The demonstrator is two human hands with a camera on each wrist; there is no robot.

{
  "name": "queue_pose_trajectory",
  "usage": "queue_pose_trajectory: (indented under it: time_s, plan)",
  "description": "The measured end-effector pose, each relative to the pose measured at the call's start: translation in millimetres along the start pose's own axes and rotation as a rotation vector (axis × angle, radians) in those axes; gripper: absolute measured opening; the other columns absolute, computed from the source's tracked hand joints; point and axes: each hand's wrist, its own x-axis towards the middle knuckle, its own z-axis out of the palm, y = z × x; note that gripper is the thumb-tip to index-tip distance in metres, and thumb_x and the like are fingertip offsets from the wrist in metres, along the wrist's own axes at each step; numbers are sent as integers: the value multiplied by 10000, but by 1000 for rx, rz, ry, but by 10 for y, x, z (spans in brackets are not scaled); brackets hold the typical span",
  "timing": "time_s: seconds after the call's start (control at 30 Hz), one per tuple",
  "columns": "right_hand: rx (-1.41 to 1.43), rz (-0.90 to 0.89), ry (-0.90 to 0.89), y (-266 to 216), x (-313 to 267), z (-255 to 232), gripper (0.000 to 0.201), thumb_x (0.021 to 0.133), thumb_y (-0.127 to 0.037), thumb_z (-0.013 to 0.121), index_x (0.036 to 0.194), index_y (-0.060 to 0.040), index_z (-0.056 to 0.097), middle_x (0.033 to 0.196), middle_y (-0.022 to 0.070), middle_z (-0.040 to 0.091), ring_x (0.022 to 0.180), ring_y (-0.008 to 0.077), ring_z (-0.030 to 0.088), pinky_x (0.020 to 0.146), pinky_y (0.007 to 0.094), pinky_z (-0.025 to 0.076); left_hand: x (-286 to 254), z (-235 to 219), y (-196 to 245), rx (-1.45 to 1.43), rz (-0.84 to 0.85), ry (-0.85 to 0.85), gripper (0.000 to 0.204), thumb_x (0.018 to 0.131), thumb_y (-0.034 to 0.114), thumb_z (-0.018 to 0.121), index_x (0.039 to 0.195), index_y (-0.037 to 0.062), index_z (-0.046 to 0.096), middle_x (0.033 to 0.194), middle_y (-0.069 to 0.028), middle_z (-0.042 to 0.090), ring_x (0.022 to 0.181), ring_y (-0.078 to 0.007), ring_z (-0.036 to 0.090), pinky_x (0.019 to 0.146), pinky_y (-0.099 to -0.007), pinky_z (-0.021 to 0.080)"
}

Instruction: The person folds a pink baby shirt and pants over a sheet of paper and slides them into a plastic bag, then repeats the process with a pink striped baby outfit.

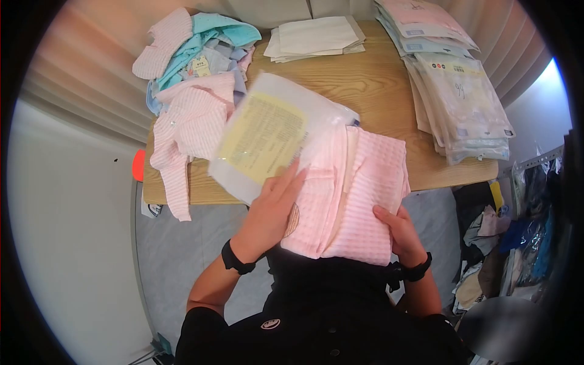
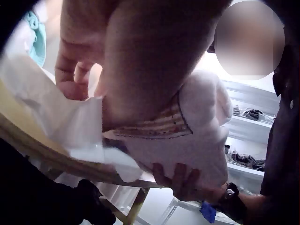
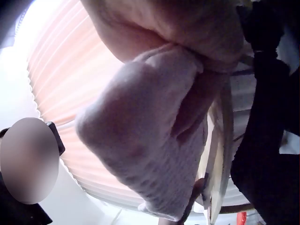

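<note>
A folded pink ribbed knit garment is held over the table's front edge, close to the torso. My right hand grips its right side, thumb on top and fingers underneath; those fingers show against its underside in the left wrist view. To its left, a frosted plastic bag with a yellow printed panel lies tilted, its right part overlapped by the garment. My left hand pinches the bag near its lower edge, beside the garment. A striped patch shows on the garment's underside in the left wrist view.
Loose pink, teal and grey clothes lie heaped on the wooden table's left side, one sleeve over the edge. White sheets lie at the back. Stacked bagged garments stand at right. More clothes lie below right.
</note>
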Motion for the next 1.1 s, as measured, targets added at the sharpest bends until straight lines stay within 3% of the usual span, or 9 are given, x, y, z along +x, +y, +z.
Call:
queue_pose_trajectory:
  time_s: [0.27,0.67,0.77,0.97,1.1]
  plan:
    - [-72,-175,128,-28,48,60,405,995,-68,606,1373,37,507,1282,135,635,1095,190,656,925,337,558,-70,25,107,-78,79,-59,673,851,-64,577,1500,36,425,1597,-149,367,1215,-379,511,995,-405,503]
    - [-124,-388,247,64,162,295,368,1005,-84,601,1339,59,539,1290,114,635,1138,169,604,988,311,475,6,55,265,243,172,-12,744,681,-102,611,1412,-58,482,1576,-158,379,1165,-338,510,957,-384,526]
    - [-221,-436,292,166,252,156,369,1004,-87,597,1334,68,544,1294,119,634,1139,177,603,992,314,472,9,-154,202,57,186,-124,741,661,-118,612,1390,-32,515,1545,-142,429,1198,-330,523,967,-384,522]
    - [-348,-558,355,168,310,71,379,1002,-86,587,1337,85,538,1279,128,641,1145,190,601,1001,317,457,-48,-90,90,-82,242,64,553,661,-152,598,1176,40,657,1449,-133,540,1286,-328,539,1000,-397,510]
    - [-514,-599,354,85,335,58,401,990,-86,590,1348,80,519,1269,153,648,1146,210,607,994,335,462,-7,154,83,-181,192,117,479,730,-180,568,1136,43,687,1432,-164,558,1307,-353,533,1045,-415,477]
